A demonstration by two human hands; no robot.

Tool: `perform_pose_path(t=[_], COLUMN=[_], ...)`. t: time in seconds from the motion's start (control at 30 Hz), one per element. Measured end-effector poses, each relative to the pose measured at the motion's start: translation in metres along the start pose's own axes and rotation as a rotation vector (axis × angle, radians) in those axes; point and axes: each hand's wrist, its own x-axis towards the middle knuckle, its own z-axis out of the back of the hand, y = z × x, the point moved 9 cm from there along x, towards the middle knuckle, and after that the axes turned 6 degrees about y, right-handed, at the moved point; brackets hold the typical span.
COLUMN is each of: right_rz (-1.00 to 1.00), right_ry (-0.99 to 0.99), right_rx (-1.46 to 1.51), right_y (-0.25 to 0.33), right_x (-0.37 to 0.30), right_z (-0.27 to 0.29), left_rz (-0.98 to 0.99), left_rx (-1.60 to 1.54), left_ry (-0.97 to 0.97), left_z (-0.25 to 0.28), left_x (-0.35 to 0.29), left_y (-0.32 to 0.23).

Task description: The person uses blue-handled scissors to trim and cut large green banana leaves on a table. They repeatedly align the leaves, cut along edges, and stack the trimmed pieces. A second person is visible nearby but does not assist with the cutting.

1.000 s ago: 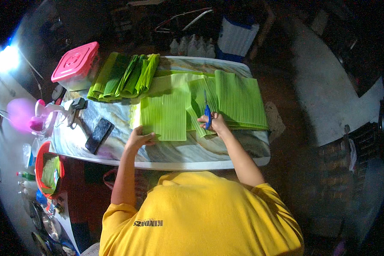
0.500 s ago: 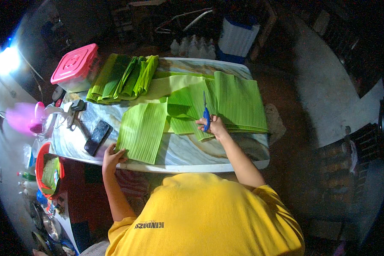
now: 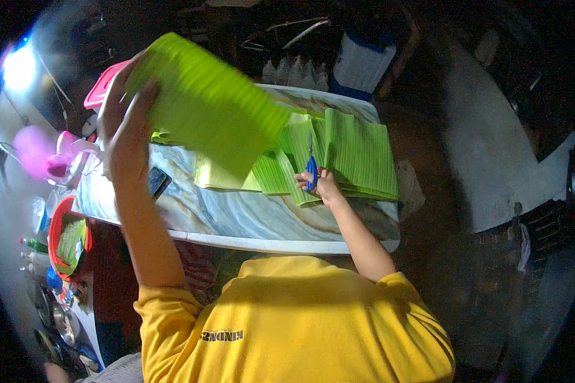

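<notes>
Raised high over the table's left side, my left hand (image 3: 129, 121) grips a cut banana leaf piece (image 3: 204, 105) by its left edge; both are smeared by motion. My right hand (image 3: 328, 189) has its fingers round the blue handles of a pair of scissors (image 3: 311, 172), blades pointing away from me. Under the scissors lie wide green banana leaf pieces (image 3: 362, 153), layered across the table's right half. A paler leaf piece (image 3: 227, 182) lies left of them. The lifted leaf hides most of the folded leaf bundle behind it.
The marble-patterned table (image 3: 236, 220) has a white rim. A dark phone (image 3: 159, 183) and a pink-lidded container (image 3: 102, 86) sit at its left. A spinning pink fan (image 3: 38, 152) stands farther left, above an orange basin (image 3: 61, 239). Clear bottles (image 3: 295, 71) stand beyond the table.
My left hand has lifted the leaf piece from the table's front left edge, up and away from me. My right hand and the scissors have stayed nearly in place.
</notes>
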Motion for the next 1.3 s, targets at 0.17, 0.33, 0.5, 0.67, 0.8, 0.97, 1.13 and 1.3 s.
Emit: perform_pose_path(t=[0.17, 0.33, 0.5, 0.67, 0.8, 0.97, 1.13, 1.3], right_rz=[0.063, -0.158, -0.413, -0.469, -0.461, -0.390, -0.348, -0.358], right_ry=[0.067, 0.326, 0.339, 0.250, 0.265, 0.195, 0.230, 0.200], right_rx=[0.076, 0.009, -0.018, 0.003, -0.037, -0.069, -0.164, -0.186], right_y=[0.032, 0.014, -0.040, -0.041, -0.048, -0.036, -0.045, -0.049], right_x=[-0.037, -0.121, -0.185, -0.172, -0.165, -0.161, -0.154, -0.152], right_z=[-0.007, -0.011, -0.002, -0.004, -0.007, -0.016, -0.013, -0.013], left_rz=[-0.200, 0.351, 0.675, 0.676, 0.098, 0.026, -0.059, -0.002], left_rx=[0.214, 0.151, 1.073, 1.073, 0.894, 0.885, 0.862, 0.848], left_ry=[-0.197, -0.147, 0.321, 0.499, 0.656, 0.792, 0.781, 0.803], left_z=[-0.012, 0.028, 0.003, -0.050, -0.145, -0.183, -0.183, -0.182], left_x=[0.023, -0.092, -0.180, -0.197, -0.208, -0.218, -0.223, -0.227], left_y=[0.035, 0.234, 0.235, 0.206, 0.200, 0.222, 0.226, 0.226])
